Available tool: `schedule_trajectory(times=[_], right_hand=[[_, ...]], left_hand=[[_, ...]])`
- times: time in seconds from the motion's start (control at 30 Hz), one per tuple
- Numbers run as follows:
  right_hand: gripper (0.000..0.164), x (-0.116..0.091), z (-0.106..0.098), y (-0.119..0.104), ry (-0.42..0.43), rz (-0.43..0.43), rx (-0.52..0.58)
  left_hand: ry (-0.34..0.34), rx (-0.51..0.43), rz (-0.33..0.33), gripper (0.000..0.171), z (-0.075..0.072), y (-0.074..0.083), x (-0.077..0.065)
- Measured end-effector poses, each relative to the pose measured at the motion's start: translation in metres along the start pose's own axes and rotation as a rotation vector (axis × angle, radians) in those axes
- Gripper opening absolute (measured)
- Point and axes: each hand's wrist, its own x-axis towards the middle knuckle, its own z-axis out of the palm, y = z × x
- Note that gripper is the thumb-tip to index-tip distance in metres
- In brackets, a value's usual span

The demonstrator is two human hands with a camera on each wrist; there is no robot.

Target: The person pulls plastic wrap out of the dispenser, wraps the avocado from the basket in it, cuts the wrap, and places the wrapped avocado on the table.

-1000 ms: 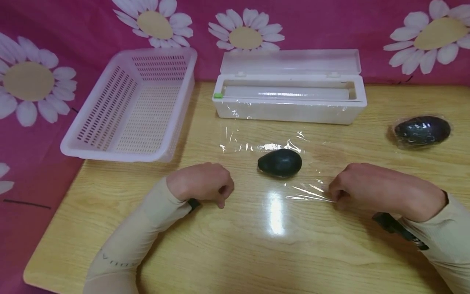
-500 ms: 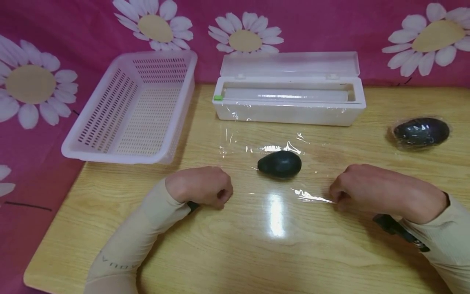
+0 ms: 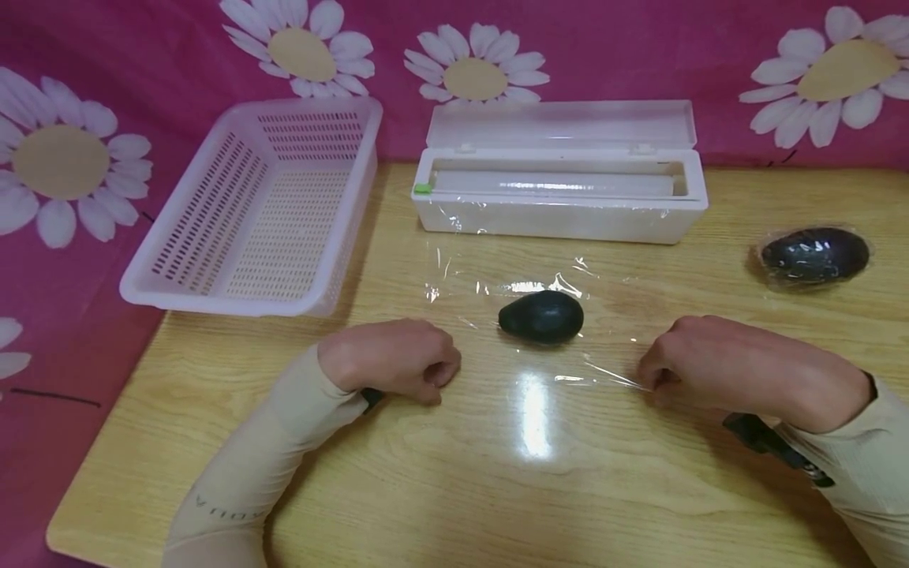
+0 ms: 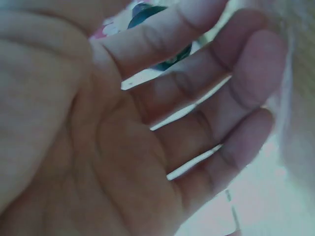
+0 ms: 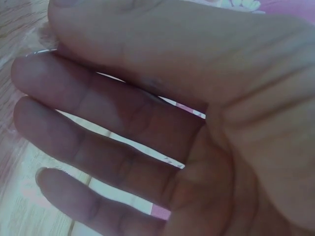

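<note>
Far left: white rectangular basket of slotted plastic, on the pale wood-grain table, its slotted floor in plain sight.

Next, the person's left hand, low over the table, near the left edge of the film. Fingers bent, slightly spread in the wrist view; cannot tell whether thumb and forefinger have the film's edge.

Middle: sheet of clear, glossy plastic film, spread on the table, seen mainly by its glints. Likely very light, limp, clingy, quick to crease or tear; best taken at the corners, with fingertips. On it lies a dark green, smooth, pear-shaped fruit, on its side, narrow end left, between the hands and touching neither. Probably firm, modestly heavy, a little slippery and inclined to roll; best cupped round the broad end, no hard squeezing.

Behind it: long white plastic dispenser box, lid raised at the back, small bright-green piece at the left front corner. Inside, a roll of clear film. Glints down the front wall suggest the sheet runs from there.

Right hand: thumb and forefinger pinch the sheet's near right corner, taut creases leading to them; other fingers loosely bent.

Far right: second dark oval fruit, wrapped in clear film, resting on the table.
</note>
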Motion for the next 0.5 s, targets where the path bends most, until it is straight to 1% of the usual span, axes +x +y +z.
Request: schedule_trajectory(times=[0.13, 0.27, 0.37, 0.43, 0.5], right_hand=[[0.044, -0.0003, 0.0003, -0.0007, 0.003, 0.001, 0.000], [0.042, -0.0004, 0.0000, -0.0010, 0.007, -0.004, 0.001], [0.040, -0.0005, -0.0003, -0.0006, 0.008, -0.009, 0.004], [0.038, -0.0008, -0.0005, -0.0001, 0.004, -0.011, 0.010], [0.040, -0.0012, -0.0006, -0.0001, 0.006, -0.010, 0.012]], left_hand=[[0.006, 0.014, -0.006, 0.034, 0.0055, 0.0005, 0.0068], [0.022, 0.014, -0.017, 0.031, 0.0071, -0.0002, 0.0093], [0.032, 0.016, -0.007, 0.027, 0.0060, -0.0006, 0.0089], [0.035, 0.017, 0.006, 0.028, 0.0055, -0.0008, 0.0084], [0.038, 0.019, 0.019, 0.029, 0.0058, -0.0010, 0.0081]])
